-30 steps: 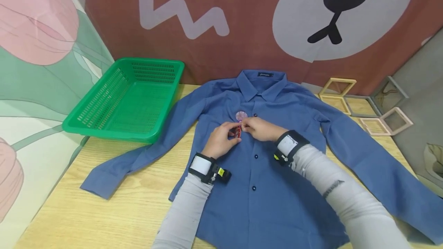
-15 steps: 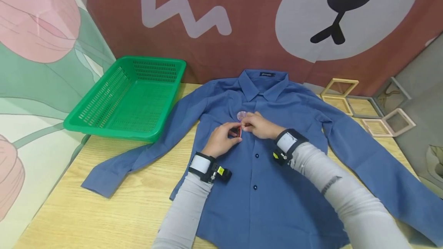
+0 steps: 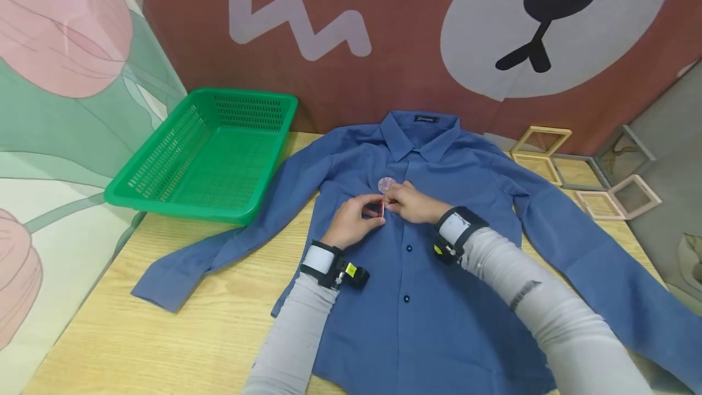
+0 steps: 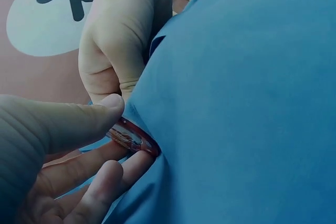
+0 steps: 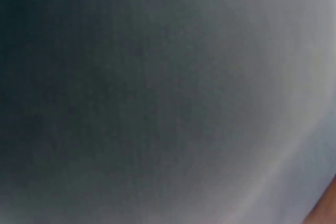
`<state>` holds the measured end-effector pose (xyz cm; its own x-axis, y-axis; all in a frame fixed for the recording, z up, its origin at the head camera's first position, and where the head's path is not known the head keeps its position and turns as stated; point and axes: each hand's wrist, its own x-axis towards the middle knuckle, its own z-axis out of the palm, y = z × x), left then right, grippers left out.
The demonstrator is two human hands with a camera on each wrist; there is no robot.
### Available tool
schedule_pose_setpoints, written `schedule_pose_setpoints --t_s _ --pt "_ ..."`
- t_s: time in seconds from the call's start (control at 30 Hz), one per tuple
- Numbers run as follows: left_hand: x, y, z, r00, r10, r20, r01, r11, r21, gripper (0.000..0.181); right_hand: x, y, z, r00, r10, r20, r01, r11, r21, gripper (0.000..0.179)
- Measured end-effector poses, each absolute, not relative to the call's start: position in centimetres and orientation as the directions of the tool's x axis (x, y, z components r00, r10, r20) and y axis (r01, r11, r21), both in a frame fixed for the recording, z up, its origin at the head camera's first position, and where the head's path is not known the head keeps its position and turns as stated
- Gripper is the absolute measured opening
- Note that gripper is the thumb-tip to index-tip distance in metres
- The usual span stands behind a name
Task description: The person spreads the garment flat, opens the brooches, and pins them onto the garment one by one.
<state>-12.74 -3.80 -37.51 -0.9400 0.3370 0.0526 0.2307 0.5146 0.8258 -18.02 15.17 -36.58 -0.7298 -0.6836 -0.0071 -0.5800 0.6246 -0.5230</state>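
Note:
A blue button-up shirt [image 3: 455, 297] lies spread face up on the table, collar at the far side. My left hand [image 3: 351, 222] pinches a small red round badge [image 4: 134, 136] between thumb and fingers, its edge against the shirt front. Beside it my right hand [image 3: 414, 204] has its fingers curled together on the shirt cloth close to the badge; its fingertips are mostly hidden. Just beyond the hands, a round pinkish badge [image 3: 386, 185] lies on the shirt's chest. The right wrist view is a dark blur of cloth.
A green perforated basket [image 3: 249, 212] stands at the back left, beside one shirt sleeve. Several small hinged frames [image 3: 584, 172] stand at the back right of the wooden table [image 3: 131, 340]. A printed cloth wall [image 3: 395, 66] closes off the back.
The red badge has turned in my left fingers, so less of its face shows in the head view. My right hand stays beside it. The head view has shifted slightly.

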Motion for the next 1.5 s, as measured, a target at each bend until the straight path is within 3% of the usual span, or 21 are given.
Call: schedule_pose_setpoints --t_s 0.2,0.47,0.83,1.0,1.27,1.5 --pt "-12.8 -3.8 -37.5 -0.946 0.322 0.039 0.206 0.503 0.839 0.051 -18.0 15.0 -36.5 -0.722 -0.692 0.004 -0.599 0.622 -0.504 0.023" --pt "-12.9 -4.1 -37.7 -0.955 0.296 -0.004 0.142 0.471 0.871 0.050 -17.6 14.6 -35.9 -0.792 -0.596 -0.133 -0.446 0.714 -0.540 0.023" --pt "-13.2 -4.1 -37.9 -0.958 0.287 -0.010 0.130 0.463 0.877 0.050 -17.6 14.4 -36.3 -0.805 -0.583 -0.111 -0.470 0.741 -0.479 0.020" --pt "-13.0 -4.1 -37.9 -0.960 0.279 -0.023 0.113 0.461 0.880 0.049 -17.6 14.5 -36.4 -0.787 -0.606 -0.116 -0.497 0.734 -0.463 0.019" --pt "-13.0 -4.1 -37.9 -0.955 0.294 -0.022 0.116 0.444 0.889 0.047 -18.3 16.3 -35.5 -0.701 -0.707 -0.094 -0.512 0.590 -0.624 0.010" --pt "-13.0 -4.3 -37.8 -0.958 0.286 -0.026 0.109 0.444 0.889 0.046 -17.9 16.2 -35.2 -0.719 -0.686 -0.111 -0.498 0.621 -0.605 0.016"
